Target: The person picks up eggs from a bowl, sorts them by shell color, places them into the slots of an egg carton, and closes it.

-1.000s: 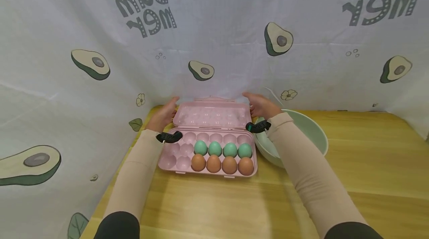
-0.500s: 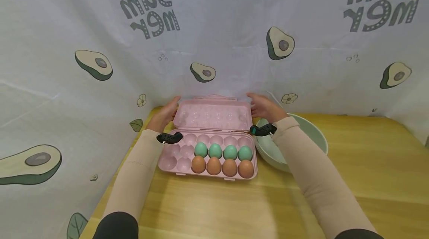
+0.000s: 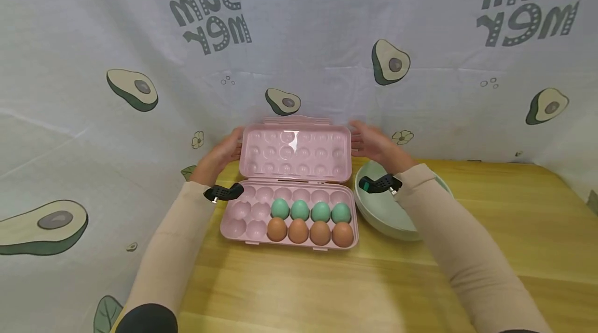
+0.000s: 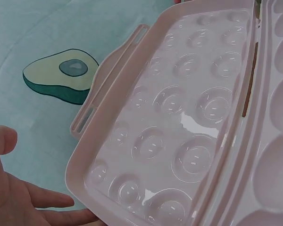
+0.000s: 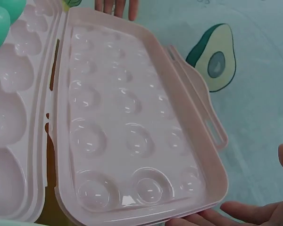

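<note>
A pink egg carton (image 3: 243, 241) lies on the table with its lid (image 3: 295, 159) swung back and partly raised. Several green eggs (image 3: 300, 210) stand in the middle row, and several brown eggs (image 3: 298, 232) fill part of the front row. At the lid's left end my left hand (image 3: 218, 156) reaches with extended fingers, their tips going behind the lid's edge in the left wrist view. My right hand (image 3: 380, 147) does likewise at the right end, thumb apart from the lid. Fingertips of both hands are partly hidden by the lid.
A pale green bowl (image 3: 390, 219) stands right of the carton, partly under my right forearm. Behind the wooden table (image 3: 504, 219) hangs a white curtain (image 3: 322, 84) with avocado prints, close to the lid's latch edge.
The lid has tilted upward from lying back, its latch edge rising against the curtain. Both hands have risen with it, and the right wrist has shifted rightward. The eggs stay put.
</note>
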`<action>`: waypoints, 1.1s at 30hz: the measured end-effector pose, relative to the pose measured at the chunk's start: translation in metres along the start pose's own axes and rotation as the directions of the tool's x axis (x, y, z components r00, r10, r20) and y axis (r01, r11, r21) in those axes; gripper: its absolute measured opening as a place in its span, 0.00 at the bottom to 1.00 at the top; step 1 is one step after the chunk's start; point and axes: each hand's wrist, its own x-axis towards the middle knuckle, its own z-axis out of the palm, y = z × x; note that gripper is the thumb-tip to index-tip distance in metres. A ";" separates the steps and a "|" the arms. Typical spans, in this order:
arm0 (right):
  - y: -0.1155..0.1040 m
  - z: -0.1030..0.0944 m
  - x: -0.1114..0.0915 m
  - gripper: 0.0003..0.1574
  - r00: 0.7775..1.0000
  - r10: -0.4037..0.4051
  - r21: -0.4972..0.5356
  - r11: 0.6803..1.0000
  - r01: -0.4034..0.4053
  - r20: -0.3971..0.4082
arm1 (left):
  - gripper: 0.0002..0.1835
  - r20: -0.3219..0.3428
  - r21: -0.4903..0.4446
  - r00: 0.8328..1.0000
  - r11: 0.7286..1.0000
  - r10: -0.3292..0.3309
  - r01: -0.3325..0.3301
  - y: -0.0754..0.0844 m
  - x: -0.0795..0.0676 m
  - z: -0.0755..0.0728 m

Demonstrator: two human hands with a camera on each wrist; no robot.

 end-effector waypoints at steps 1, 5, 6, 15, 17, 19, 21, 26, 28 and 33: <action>-0.001 0.000 -0.003 0.45 1.000 -0.010 -0.007 1.000 0.010 0.004 | 0.39 -0.005 0.005 1.000 1.000 0.009 -0.009 0.001 -0.002 -0.001; -0.006 0.000 -0.012 0.45 0.999 -0.050 -0.043 0.998 0.049 -0.005 | 0.38 -0.023 0.044 0.998 0.998 0.053 -0.052 0.005 -0.011 -0.005; -0.007 0.000 -0.015 0.45 0.998 -0.060 -0.054 0.997 0.060 -0.005 | 0.38 -0.031 0.056 0.997 0.996 0.065 -0.063 0.006 -0.013 -0.006; -0.006 0.003 -0.032 0.48 0.991 -0.130 -0.049 0.990 0.129 -0.015 | 0.38 -0.052 0.042 0.992 0.992 0.119 -0.117 0.010 -0.028 -0.007; -0.003 0.004 -0.035 0.48 0.989 -0.149 -0.038 0.988 0.148 -0.026 | 0.38 -0.049 0.022 0.990 0.991 0.135 -0.134 0.009 -0.031 -0.008; -0.001 0.004 -0.038 0.49 0.985 -0.167 -0.035 0.986 0.166 -0.034 | 0.37 -0.047 0.007 0.987 0.988 0.154 -0.154 0.008 -0.032 -0.009; 0.002 0.005 -0.041 0.49 0.982 -0.184 -0.034 0.983 0.183 -0.037 | 0.37 -0.058 0.007 0.983 0.985 0.173 -0.173 0.007 -0.033 -0.009; 0.006 0.007 -0.048 0.48 0.975 -0.218 -0.058 0.975 0.216 -0.031 | 0.36 -0.101 0.005 0.971 0.976 0.219 -0.220 0.003 -0.040 -0.009; 0.007 0.009 -0.052 0.49 0.973 -0.227 -0.078 0.971 0.225 -0.029 | 0.35 -0.105 -0.006 0.967 0.972 0.231 -0.233 0.001 -0.044 -0.010; 0.008 0.009 -0.062 0.49 0.965 -0.258 -0.118 0.960 0.253 -0.034 | 0.37 -0.096 -0.001 0.960 0.964 0.264 -0.266 -0.004 -0.053 -0.010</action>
